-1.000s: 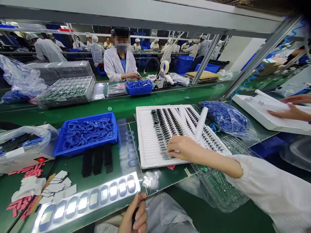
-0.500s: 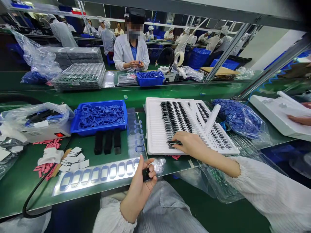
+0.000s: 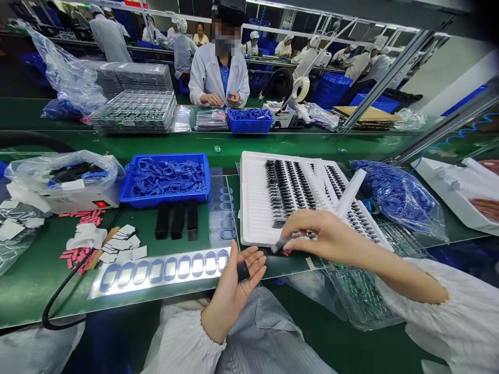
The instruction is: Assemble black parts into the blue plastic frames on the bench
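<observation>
My left hand is palm up near the table's front edge, fingers loosely curled, with a small black block lying in it. Between the thumb and fingertips of my right hand is a small dark grey piece, partly blurred. It is just over the front rim of a white ribbed tray. Rows of small black parts stand in the tray, with white toothed strips lying across its right side. Left of my left hand lies a clear sheet with oval stickers.
A blue bin of blue plastic parts stands behind several black blocks. White cards and pink strips lie at left. A bag of blue parts is right of the tray. Across the bench sits a co-worker.
My right hand has lifted from the tray's rows towards my left hand, carrying a small dark piece. The fingers of my left hand have opened wider around the black block. The view has shifted slightly.
</observation>
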Demonstrator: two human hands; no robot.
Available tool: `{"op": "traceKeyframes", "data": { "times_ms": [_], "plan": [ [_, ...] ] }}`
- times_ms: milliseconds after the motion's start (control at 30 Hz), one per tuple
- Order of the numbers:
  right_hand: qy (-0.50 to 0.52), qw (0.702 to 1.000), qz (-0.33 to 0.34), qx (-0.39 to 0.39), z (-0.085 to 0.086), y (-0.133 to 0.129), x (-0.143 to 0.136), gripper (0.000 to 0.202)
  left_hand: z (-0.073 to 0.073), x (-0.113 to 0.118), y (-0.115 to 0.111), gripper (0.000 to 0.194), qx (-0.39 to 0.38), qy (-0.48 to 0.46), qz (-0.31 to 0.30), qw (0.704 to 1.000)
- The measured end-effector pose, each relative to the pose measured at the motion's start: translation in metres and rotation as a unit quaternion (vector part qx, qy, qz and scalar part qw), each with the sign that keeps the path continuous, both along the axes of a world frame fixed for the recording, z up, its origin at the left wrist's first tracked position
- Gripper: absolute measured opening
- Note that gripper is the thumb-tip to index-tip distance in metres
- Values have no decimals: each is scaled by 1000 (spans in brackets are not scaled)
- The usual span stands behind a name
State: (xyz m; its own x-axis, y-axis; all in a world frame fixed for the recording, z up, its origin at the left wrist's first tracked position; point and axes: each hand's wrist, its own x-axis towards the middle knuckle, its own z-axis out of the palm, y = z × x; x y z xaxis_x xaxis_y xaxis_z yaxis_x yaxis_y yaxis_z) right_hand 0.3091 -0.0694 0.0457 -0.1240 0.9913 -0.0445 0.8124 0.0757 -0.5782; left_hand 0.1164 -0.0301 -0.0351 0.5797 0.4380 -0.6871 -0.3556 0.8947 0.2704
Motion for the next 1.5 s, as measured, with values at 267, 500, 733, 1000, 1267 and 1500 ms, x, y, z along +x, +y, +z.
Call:
{"op": "traceKeyframes", "data": {
  "times_ms": [267, 500, 733, 1000, 1267, 1500],
  "plan": [
    [14, 989, 88, -121, -29, 2, -54, 6, 0, 6, -20, 50, -6, -3, -101, 995],
    [-22, 999, 35, -26, -28, -3, -36, 10, 0, 6, -16, 51, -7, 8, -102, 995],
    [-322, 943, -87, 11, -39, 14, 24, 13, -8, 5, -7, 45, -22, -1, -63, 998],
    [-405, 912, -58, 35, -60, 21, 23, 9, -15, 5, -10, 42, -20, -1, -59, 998],
    [-398, 911, -86, 56, -69, 12, 24, 11, -16, 5, -11, 41, -21, 10, -56, 998],
    [-372, 926, -65, 3, -58, 24, 24, 11, -17, 4, -12, 42, -16, 2, -62, 998]
  ]
}}
